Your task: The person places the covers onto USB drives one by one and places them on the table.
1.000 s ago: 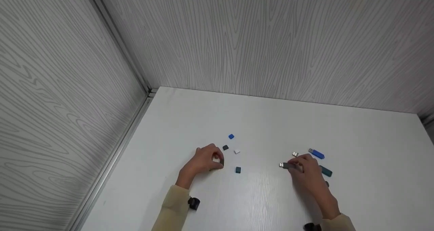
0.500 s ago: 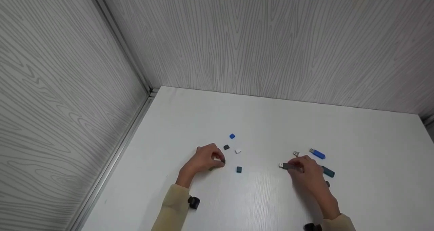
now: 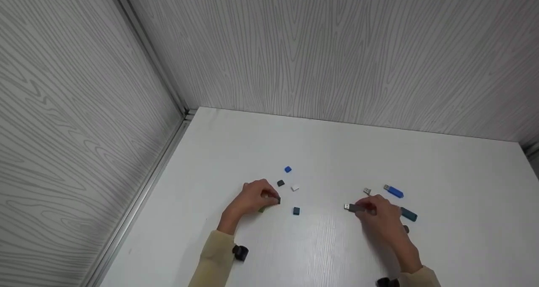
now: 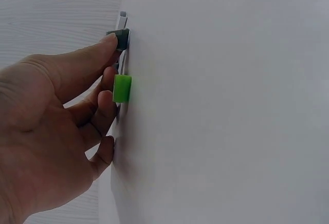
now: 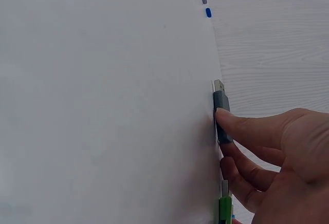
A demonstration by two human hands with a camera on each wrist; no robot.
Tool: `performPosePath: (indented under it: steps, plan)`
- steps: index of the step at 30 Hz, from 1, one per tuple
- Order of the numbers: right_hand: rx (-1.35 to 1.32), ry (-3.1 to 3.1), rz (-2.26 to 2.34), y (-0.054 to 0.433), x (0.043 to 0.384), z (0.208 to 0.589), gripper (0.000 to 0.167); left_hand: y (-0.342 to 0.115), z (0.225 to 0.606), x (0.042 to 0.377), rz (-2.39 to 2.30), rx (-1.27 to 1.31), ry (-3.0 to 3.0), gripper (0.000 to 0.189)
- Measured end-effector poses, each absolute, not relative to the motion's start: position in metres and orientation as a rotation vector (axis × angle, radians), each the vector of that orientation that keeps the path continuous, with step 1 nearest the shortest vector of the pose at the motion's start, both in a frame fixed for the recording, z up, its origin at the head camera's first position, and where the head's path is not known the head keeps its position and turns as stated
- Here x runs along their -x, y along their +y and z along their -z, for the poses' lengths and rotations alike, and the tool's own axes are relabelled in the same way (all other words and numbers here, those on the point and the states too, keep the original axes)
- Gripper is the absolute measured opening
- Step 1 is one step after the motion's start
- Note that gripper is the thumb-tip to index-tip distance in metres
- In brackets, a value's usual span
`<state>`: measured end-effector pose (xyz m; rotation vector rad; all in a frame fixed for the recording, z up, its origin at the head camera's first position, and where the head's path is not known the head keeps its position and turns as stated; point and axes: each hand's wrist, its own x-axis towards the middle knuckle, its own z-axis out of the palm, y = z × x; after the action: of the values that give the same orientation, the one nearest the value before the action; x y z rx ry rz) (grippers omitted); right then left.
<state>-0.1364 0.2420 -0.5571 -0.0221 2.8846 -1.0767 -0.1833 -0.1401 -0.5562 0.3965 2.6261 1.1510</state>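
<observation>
My left hand pinches a small dark grey USB stick cap between thumb and fingers. Close by the lower fingers of that hand lies a bright green cap, mostly covered in the head view. Across the table, my right hand holds a dark grey USB stick by its body, its bare metal plug pointing left toward the other hand. A green USB stick lies below the right fingers. Cap and stick are well apart.
Between the hands lie loose caps: blue, black, white and teal. Around the right hand are a blue USB stick, a teal one and a partly hidden metal plug. Grey panels border the white table.
The cap in my left fingers has turned slightly, and the green cap shows more beneath that hand. My right hand has shifted a little left with the grey USB stick.
</observation>
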Motion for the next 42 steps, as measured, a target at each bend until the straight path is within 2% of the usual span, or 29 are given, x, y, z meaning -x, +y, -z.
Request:
performPosePath:
  steps: [42]
  plan:
    - [0.018, 2.724, 1.163, 0.2507, 0.1414, 0.5520, 0.021, -0.1314, 0.5493, 0.1846, -1.332, -0.361, 2.496, 0.015]
